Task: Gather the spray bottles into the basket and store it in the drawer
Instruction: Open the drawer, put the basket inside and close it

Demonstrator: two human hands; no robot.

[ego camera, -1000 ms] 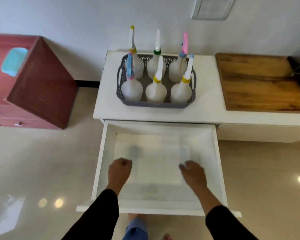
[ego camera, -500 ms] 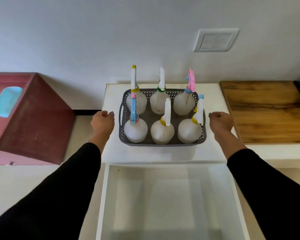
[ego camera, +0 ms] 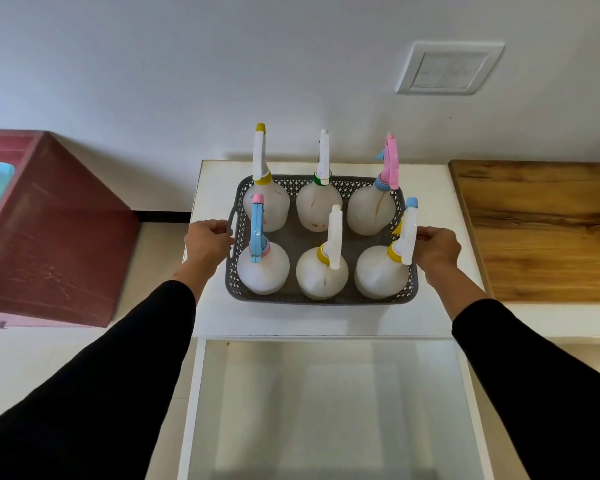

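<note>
White counter (ego camera: 215, 317), grey basket (ego camera: 321, 299), open drawer (ego camera: 329, 403), wooden board (ego camera: 541, 230)

A grey perforated plastic basket (ego camera: 321, 299), rectangular with a loop handle at each short end, sits flat on the white counter, just beyond the open drawer (ego camera: 326, 410). Six round-bellied translucent white spray bottles stand upright inside it in two rows of three. In the far row, the left bottle (ego camera: 266, 206) has a yellow collar and yellow nozzle tip, the middle bottle (ego camera: 318, 209) a green collar, and the right bottle (ego camera: 371, 211) a pink trigger head. In the near row, the left bottle (ego camera: 263, 268) carries a blue trigger, the middle bottle (ego camera: 321, 277) a yellow collar with a white head, and the right bottle (ego camera: 380, 271) a yellow collar and blue tip. The drawer is white, pulled out towards the viewer, its inside bare.
</note>
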